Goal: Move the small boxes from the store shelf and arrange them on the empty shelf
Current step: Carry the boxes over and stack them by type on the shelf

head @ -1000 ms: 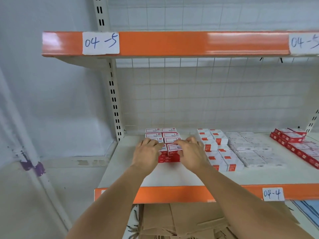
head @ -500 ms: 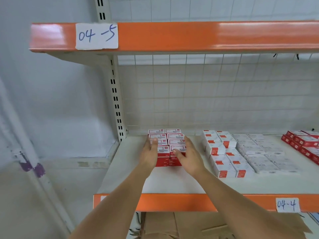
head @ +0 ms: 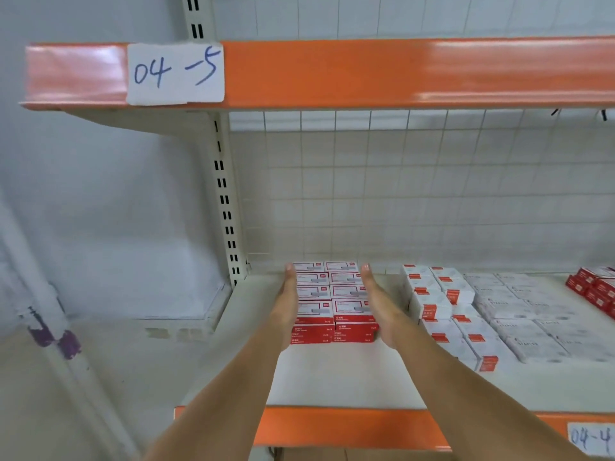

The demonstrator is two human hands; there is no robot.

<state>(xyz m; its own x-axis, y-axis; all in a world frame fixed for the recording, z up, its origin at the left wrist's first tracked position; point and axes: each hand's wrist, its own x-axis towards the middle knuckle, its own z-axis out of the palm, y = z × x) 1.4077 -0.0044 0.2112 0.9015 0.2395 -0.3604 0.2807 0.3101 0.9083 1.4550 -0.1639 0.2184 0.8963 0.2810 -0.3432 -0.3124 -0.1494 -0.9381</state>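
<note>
Both hands flat, fingers straight: left hand and right hand press the sides of the stacked red-and-white small cardboard boxes on the cream metal shelf.

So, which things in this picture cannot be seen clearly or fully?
- Head view: small print on the red-and-white boxes is too small and blurred to read.
- Sides of that stack are covered by the left hand and right hand.
- Red boxes are cut off by the right edge.
- The 04-4 label is blurred.
</note>
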